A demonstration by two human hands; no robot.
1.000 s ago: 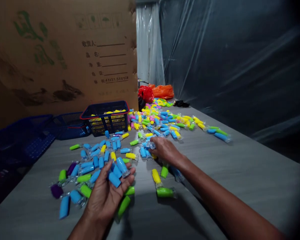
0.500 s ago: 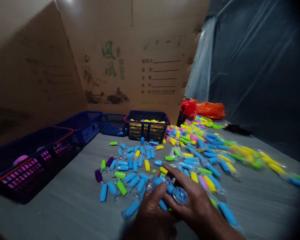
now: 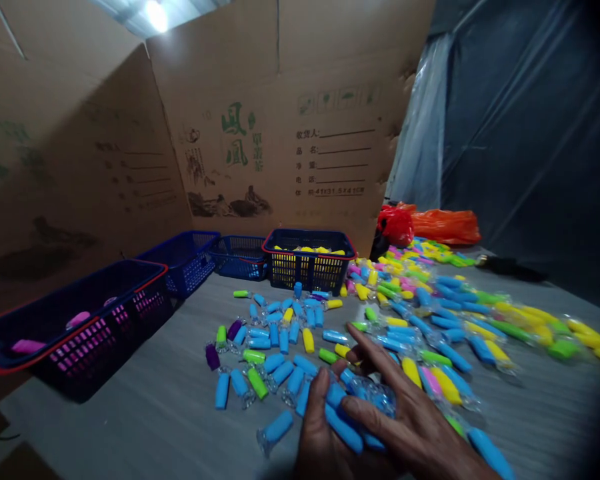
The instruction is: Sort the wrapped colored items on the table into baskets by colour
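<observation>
Low at the front, my left hand (image 3: 316, 430) cups several blue cylinders (image 3: 344, 428) in clear plastic wrappers. Opposite it, my right hand (image 3: 410, 407) closes around the same bunch, its thumb lying across the blue cylinders and its index finger stretched forward. Part of the bunch and most of the left fingers are hidden behind the hands. Just beyond and to the left, loose wrapped cylinders lie on the grey table (image 3: 145, 400): mostly blue, with some green ones (image 3: 257, 383), yellow ones (image 3: 308, 341) and purple ones (image 3: 213, 357).
A basket (image 3: 307, 267) with yellow pieces stands behind. A basket (image 3: 105, 333) holding pink pieces is at left, with two more, a blue basket (image 3: 193, 267) and a dark basket (image 3: 240, 257), between. Mixed pieces (image 3: 445, 320) spread rightward. Cardboard (image 3: 280, 100) walls the back; orange plastic (image 3: 445, 227) lies far right.
The view has shifted, so the scene sits further right and lower. My hands have moved slightly apart, showing more blue cylinders between them.
</observation>
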